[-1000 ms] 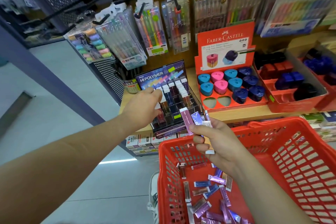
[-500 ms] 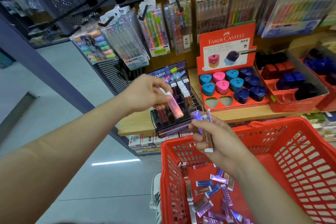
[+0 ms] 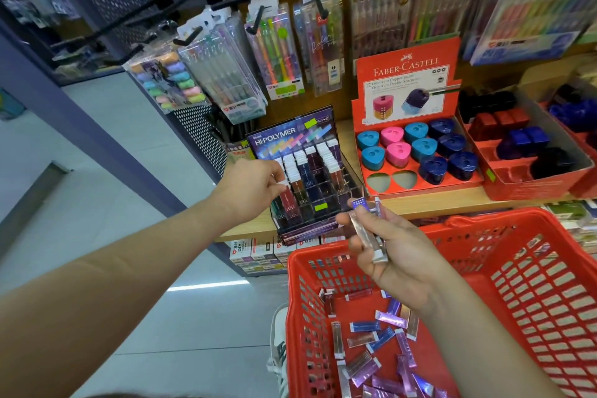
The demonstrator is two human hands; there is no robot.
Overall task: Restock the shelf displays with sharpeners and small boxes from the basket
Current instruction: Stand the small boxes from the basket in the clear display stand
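Many small boxes (image 3: 381, 342) remain in the red basket (image 3: 549, 268), below-right of the Hi-Polymer display (image 3: 315, 171). One dark-red box (image 3: 286, 196), held clear of the display a moment ago, has been lowered into its left column, pinched by the left hand (image 3: 248, 191): a slot judged nearly filled. Spare boxes (image 3: 366, 229) are clasped in the right hand (image 3: 399, 258), just before the display.

I read basket (image 3: 517, 220): red plastic lattice, glossy. Small boxes (image 3: 363, 372): foil-like sheen (purple ones glint most on my feed). Shelf board (image 3: 436, 200): pale wood, matt. Sharpener carton (image 3: 407, 81): printed card. Sharpeners (image 3: 397, 152): smooth glossy plastic. Pen packs (image 3: 281, 52): clear plastic, reflective.
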